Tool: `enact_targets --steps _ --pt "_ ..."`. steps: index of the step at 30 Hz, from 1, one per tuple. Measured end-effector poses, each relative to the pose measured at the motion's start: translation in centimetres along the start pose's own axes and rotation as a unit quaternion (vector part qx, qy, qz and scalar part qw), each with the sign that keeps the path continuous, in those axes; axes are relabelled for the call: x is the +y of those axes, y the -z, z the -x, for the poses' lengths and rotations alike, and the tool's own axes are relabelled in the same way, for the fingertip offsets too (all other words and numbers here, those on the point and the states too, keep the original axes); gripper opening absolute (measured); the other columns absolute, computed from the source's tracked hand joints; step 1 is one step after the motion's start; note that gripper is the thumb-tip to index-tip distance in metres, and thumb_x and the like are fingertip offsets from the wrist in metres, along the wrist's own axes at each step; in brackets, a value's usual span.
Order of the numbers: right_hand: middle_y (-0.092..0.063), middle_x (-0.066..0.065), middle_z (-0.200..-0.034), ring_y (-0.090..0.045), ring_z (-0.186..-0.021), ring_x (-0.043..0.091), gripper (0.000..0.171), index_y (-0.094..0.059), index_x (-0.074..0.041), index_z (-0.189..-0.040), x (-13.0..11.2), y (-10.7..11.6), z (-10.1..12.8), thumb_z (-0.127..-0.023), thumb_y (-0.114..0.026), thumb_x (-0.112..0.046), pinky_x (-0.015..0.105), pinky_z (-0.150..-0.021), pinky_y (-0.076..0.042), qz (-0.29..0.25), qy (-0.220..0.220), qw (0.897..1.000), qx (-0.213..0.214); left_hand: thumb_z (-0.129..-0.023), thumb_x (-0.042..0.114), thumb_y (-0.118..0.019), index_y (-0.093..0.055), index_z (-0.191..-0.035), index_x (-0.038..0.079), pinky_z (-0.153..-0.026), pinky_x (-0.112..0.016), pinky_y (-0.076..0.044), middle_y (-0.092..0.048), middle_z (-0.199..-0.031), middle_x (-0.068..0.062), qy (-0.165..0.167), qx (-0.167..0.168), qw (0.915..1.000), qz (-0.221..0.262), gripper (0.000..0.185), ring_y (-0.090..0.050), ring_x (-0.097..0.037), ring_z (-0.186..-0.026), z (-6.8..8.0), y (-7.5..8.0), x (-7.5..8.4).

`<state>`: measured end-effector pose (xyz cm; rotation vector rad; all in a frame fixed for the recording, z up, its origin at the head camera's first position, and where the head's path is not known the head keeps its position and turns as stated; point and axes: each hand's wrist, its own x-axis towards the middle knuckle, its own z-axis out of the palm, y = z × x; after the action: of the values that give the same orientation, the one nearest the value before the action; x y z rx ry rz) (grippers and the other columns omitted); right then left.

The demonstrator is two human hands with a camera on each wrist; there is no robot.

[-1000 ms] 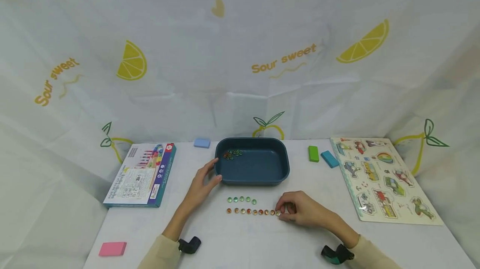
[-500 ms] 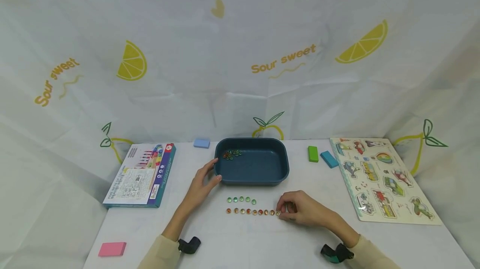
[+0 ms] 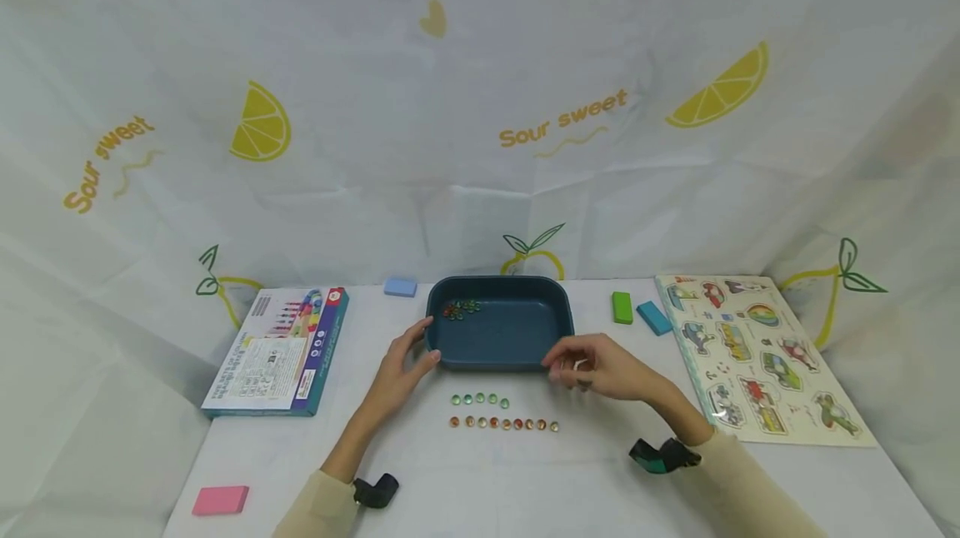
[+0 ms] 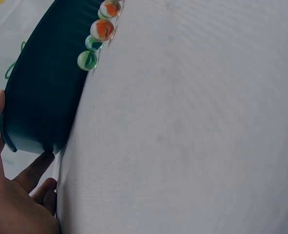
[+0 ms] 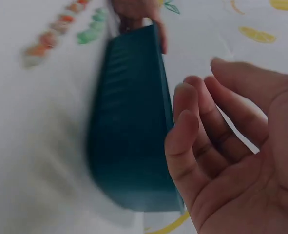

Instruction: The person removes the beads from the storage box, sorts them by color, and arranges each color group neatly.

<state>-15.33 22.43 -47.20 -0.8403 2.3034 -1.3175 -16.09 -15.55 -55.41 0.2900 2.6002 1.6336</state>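
Note:
A dark blue tray (image 3: pixel 525 331) stands mid-table with a small heap of marbles (image 3: pixel 460 309) in its far left corner. In front of it lie a short row of green marbles (image 3: pixel 480 399) and a longer row of orange marbles (image 3: pixel 502 423). My left hand (image 3: pixel 427 343) rests against the tray's front left corner, fingers fairly straight; the left wrist view shows its fingertips (image 4: pixel 39 163) touching the tray (image 4: pixel 41 83). My right hand (image 3: pixel 564 367) hovers by the tray's front right corner, above the table. In the blurred right wrist view its fingers (image 5: pixel 192 131) are loosely curled and hold nothing.
A boxed game (image 3: pixel 276 351) lies at the left, a pink block (image 3: pixel 220 500) near the front left edge. Behind the tray sits a light blue block (image 3: pixel 400 287); right of it a green block (image 3: pixel 622 307) and a teal block (image 3: pixel 654 317). A picture puzzle board (image 3: pixel 757 355) fills the right side.
My right hand has left the right end of the orange marble row and lifted back toward the tray's front right corner. The left hand has stayed put.

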Motion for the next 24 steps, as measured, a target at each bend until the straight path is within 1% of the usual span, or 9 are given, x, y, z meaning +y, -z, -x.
enact_targets --steps 3,5,7,10,11,15,19,21,24 --pt "-0.072 0.028 -0.098 -0.070 -0.081 0.035 0.023 -0.071 0.001 -0.120 -0.7 1.2 -3.1 -0.104 -0.069 -0.015 0.034 -0.064 -0.061 -0.017 0.000 1.000 0.026 -0.104 0.040 -0.067 -0.043 -0.160 0.041 -0.128 -0.070 -0.027 -0.046 -0.166 -0.010 -0.002 0.000 1.0000 -0.001 0.061 -0.039 -0.037 -0.157 0.0 0.0 0.0" --pt "-0.072 0.030 -0.101 -0.070 -0.084 0.043 0.022 -0.071 -0.001 -0.122 -1.1 1.8 -5.3 -0.104 -0.068 -0.015 0.040 -0.067 -0.063 -0.026 -0.007 0.999 0.044 -0.104 0.040 -0.067 -0.043 -0.160 0.041 -0.128 -0.069 -0.027 -0.046 -0.166 -0.010 -0.001 -0.001 1.0000 -0.002 0.061 -0.039 -0.036 -0.157 0.0 0.1 0.0" --pt "-0.073 0.029 -0.104 -0.069 -0.088 0.048 0.025 -0.071 0.000 -0.124 -1.1 2.2 -7.6 -0.104 -0.069 -0.016 0.046 -0.071 -0.063 -0.034 -0.014 0.998 0.056 -0.104 0.040 -0.067 -0.043 -0.160 0.040 -0.128 -0.069 -0.027 -0.047 -0.166 -0.010 0.000 -0.001 1.0000 -0.004 0.061 -0.040 -0.036 -0.157 0.0 0.0 0.0" --pt "-0.074 0.029 -0.109 -0.070 -0.094 0.050 0.033 -0.069 0.004 -0.129 -0.7 2.4 -10.8 -0.104 -0.069 -0.018 0.056 -0.078 -0.063 -0.043 -0.029 0.997 0.058 -0.104 0.040 -0.067 -0.043 -0.160 0.040 -0.128 -0.069 -0.027 -0.048 -0.165 -0.009 0.002 0.000 1.0000 -0.002 0.061 -0.040 -0.036 -0.157 0.0 0.1 0.1" --pt "-0.074 0.029 -0.110 -0.071 -0.095 0.049 0.035 -0.068 0.005 -0.130 -0.5 2.4 -11.8 -0.104 -0.070 -0.019 0.057 -0.080 -0.063 -0.043 -0.034 0.997 0.057 -0.104 0.040 -0.067 -0.043 -0.160 0.041 -0.128 -0.070 -0.027 -0.048 -0.165 -0.009 0.002 0.000 1.0000 -0.002 0.061 -0.040 -0.036 -0.157 0.0 0.1 0.1" --pt "-0.075 0.028 -0.113 -0.075 -0.098 0.040 0.037 -0.069 0.005 -0.132 0.7 2.1 -14.8 -0.104 -0.070 -0.019 0.050 -0.081 -0.066 -0.025 -0.064 0.996 0.054 -0.104 0.041 -0.067 -0.043 -0.160 0.041 -0.128 -0.071 -0.026 -0.048 -0.165 -0.009 0.004 0.000 1.0000 0.002 0.061 -0.039 -0.036 -0.157 0.0 0.1 0.2" --pt "-0.078 0.025 -0.111 -0.078 -0.091 0.030 0.033 -0.073 0.001 -0.129 1.0 1.6 -16.3 -0.103 -0.071 -0.020 0.040 -0.077 -0.066 -0.002 -0.092 0.994 0.057 -0.104 0.042 -0.066 -0.042 -0.160 0.041 -0.128 -0.071 -0.026 -0.048 -0.166 -0.009 0.002 -0.003 1.0000 0.001 0.061 -0.039 -0.036 -0.157 -0.1 0.0 0.2" --pt "-0.080 0.024 -0.110 -0.079 -0.088 0.028 0.032 -0.074 0.001 -0.127 1.0 1.3 -16.6 -0.102 -0.072 -0.019 0.038 -0.075 -0.066 0.014 -0.094 0.994 0.050 -0.104 0.042 -0.066 -0.043 -0.160 0.040 -0.128 -0.071 -0.027 -0.048 -0.165 -0.008 0.001 -0.004 1.0000 -0.001 0.061 -0.039 -0.036 -0.157 -0.1 0.0 0.1" --pt "-0.081 0.022 -0.107 -0.080 -0.085 0.030 0.030 -0.075 0.003 -0.124 1.0 0.8 -17.0 -0.101 -0.072 -0.016 0.036 -0.072 -0.066 0.039 -0.083 0.995 0.031 -0.104 0.041 -0.067 -0.043 -0.160 0.041 -0.128 -0.070 -0.027 -0.049 -0.165 -0.008 0.001 -0.002 1.0000 -0.002 0.061 -0.040 -0.036 -0.157 -0.1 0.1 0.1"
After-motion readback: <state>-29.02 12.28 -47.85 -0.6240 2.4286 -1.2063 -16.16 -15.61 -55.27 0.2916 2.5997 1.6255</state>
